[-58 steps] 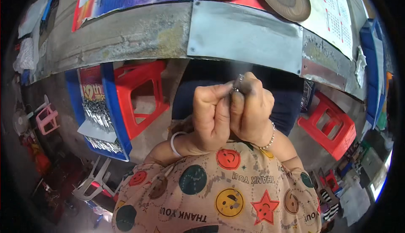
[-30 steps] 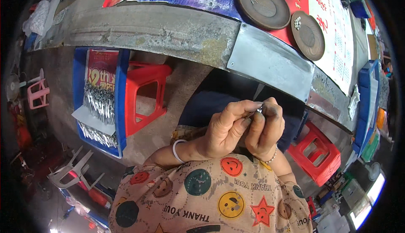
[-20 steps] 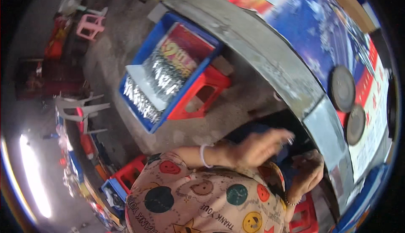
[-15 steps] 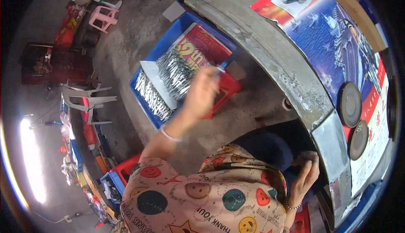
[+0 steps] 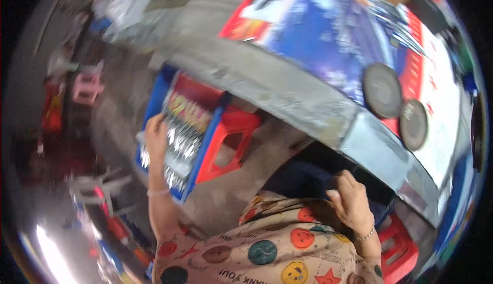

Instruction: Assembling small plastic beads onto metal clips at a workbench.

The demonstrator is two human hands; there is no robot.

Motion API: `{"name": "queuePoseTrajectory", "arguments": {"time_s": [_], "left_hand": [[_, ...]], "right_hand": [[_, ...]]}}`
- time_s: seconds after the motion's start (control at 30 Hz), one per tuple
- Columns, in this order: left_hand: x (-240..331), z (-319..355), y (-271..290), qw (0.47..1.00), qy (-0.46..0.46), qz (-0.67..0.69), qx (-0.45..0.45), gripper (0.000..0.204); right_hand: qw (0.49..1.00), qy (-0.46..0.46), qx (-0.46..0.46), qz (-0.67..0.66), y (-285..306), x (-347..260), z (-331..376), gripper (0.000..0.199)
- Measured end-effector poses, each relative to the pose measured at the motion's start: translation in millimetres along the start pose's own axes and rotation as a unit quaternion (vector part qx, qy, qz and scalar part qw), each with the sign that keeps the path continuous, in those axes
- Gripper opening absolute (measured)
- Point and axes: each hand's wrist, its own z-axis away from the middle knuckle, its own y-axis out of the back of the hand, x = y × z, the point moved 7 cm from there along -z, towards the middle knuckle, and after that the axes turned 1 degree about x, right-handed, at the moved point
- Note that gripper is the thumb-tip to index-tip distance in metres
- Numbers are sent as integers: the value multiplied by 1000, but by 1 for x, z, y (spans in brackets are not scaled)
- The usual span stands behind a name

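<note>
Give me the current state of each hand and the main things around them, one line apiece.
left hand: reaching out, at the near end of the blue tray, grip unclear through blur
right hand: resting on the lap, fingers curled, nothing visibly held
blue tray: open, holding silvery metal pieces
red stool: upright, beside the tray
two round discs: lying flat on the table
</note>
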Motion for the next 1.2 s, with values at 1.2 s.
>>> {"name": "queuePoseTrajectory", "arguments": {"time_s": [1.2], "left_hand": [[577, -77, -209, 796, -326, 384, -335, 3]], "right_hand": [[867, 11, 498, 23, 118, 94, 116, 11]]}}
